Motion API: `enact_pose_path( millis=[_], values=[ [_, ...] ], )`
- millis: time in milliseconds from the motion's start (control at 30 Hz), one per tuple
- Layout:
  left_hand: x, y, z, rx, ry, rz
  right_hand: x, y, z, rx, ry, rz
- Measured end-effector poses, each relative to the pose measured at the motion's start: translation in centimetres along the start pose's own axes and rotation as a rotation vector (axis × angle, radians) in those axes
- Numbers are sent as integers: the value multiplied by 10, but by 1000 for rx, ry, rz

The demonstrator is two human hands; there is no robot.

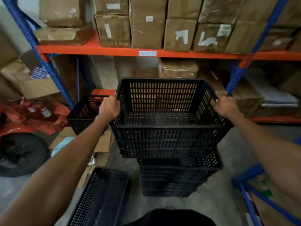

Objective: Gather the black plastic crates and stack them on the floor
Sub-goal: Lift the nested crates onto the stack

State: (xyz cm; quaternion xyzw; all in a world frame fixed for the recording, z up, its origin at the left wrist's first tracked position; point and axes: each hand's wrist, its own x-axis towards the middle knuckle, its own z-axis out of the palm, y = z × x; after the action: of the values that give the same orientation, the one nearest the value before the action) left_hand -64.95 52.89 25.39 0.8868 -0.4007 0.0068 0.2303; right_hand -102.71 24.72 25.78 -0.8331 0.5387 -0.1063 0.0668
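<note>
Floor crate (99, 198), held crate (169, 137), two hands

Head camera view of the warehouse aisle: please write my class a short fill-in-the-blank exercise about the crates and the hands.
1. The lifted crate is gripped by the left hand and the right hand on its two ____ sides.
2. It is held directly above a ____ of black crates on the floor.
3. The lifted crate holds ____.
4. The shelf beam carrying the cardboard boxes is coloured ____.

Missing words: opposite; stack; nothing; orange
</note>
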Motion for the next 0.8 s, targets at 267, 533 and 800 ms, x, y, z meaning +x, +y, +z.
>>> enact_pose_path(
  millis=[267, 533, 800],
  values=[
    [-7, 56, 71, 74, -22, -32, 11, 78, 28, 38, -26, 125],
    [-14, 62, 90, 92, -27, 25, 16, 98, 45, -57, -32, 92],
    [-26, 65, 95, 124, -54, 70, -1, 113, 42, -128, -9, 44]
  ],
)
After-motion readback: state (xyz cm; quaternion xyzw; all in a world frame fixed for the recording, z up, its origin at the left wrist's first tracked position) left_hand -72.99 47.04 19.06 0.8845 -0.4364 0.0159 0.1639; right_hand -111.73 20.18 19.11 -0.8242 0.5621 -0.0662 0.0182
